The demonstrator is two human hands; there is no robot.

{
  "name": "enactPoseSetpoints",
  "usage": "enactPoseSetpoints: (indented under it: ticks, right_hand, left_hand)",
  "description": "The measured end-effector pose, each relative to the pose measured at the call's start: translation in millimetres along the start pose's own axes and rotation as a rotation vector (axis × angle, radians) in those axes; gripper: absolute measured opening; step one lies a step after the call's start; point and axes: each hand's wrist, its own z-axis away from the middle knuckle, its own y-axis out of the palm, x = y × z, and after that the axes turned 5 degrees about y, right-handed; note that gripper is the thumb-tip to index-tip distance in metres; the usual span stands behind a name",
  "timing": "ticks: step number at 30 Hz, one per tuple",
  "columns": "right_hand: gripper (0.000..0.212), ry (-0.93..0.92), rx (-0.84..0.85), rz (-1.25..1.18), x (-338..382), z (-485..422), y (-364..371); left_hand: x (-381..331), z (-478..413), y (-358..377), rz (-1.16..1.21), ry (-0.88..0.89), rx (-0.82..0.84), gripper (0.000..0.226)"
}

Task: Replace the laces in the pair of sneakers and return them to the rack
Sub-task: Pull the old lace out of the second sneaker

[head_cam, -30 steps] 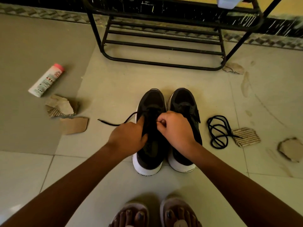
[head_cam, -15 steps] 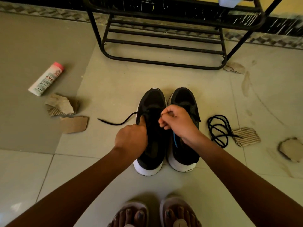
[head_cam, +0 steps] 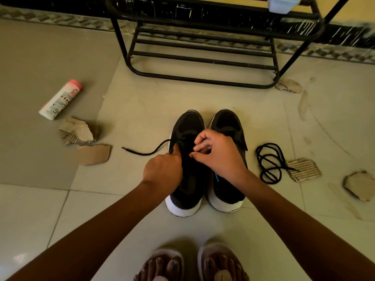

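While the left sneaker (head_cam: 189, 126) and right sneaker (head_cam: 226, 123) stand side by side on the floor (head_cam: 142, 98) near the rack (head_cam: 203, 80), the left hand (head_cam: 162, 173) grips the left sneaker's side; the right hand (head_cam: 220, 155) pinches its lace (head_cam: 142, 153). A pale box (head_cam: 282, 5) sits on the rack, contents hidden.

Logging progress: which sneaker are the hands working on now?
The left sneaker: the left hand holds its side, and a lace trails from it; the right sneaker has neither.
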Motion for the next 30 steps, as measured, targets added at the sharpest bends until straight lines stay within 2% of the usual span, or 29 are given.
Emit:
enactPoseSetpoints:
  ticks: [3, 6, 11, 15, 16, 18, 21, 23, 25, 28, 30]
  right_hand:
    - [0.028, -0.017, -0.041, -0.024, -1, -2, 2]
    - [0.033, 0.085, -0.012, -0.175, -2, -4, 0]
    - [0.024, 0.289, 0.074, -0.458, 4, 0, 0]
    - [0.025, 0.214, 0.022, -0.789, 23, 0, -32]
    - [0.02, 0.185, 0.013, -0.785, 29, -1, -43]
    - [0.013, 0.152, -0.01, -0.617, 33, -4, -58]
    - [0.022, 0.128, 0.048, -0.193, 22, -2, -52]
    - [0.028, 0.103, 0.127, -0.037, 13, 4, -32]
    - [0.03, 0.055, 0.103, 0.029, 7, 8, -12]
    - [0.024, -0.042, -0.036, 0.045, 5, 11, 3]
    - [0.026, -0.011, -0.066, -0.042, 6, 8, 1]
  left_hand:
    - [0, 1, 0, 0.006, 0.001, -0.005, 0.059]
    - [0, 1, 1, 0.027, -0.022, -0.011, 0.06]
    - [-2, 2, -1, 0.069, -0.035, -0.01, 0.06]
    - [-1, 4, -3, 0.065, -0.042, 0.009, 0.061]
    - [-1, 4, -3, 0.064, -0.042, 0.008, 0.061]
    - [-1, 3, -2, 0.055, -0.042, 0.004, 0.061]
    - [-2, 2, -3, 0.045, -0.034, 0.007, 0.059]
    - [-3, 3, -4, 0.045, -0.033, 0.01, 0.058]
    - [-4, 3, -5, 0.032, -0.034, 0.018, 0.058]
    - [-3, 4, -4, 0.025, -0.028, 0.018, 0.06]
    - [-2, 3, -3, 0.045, -0.034, 0.019, 0.059]
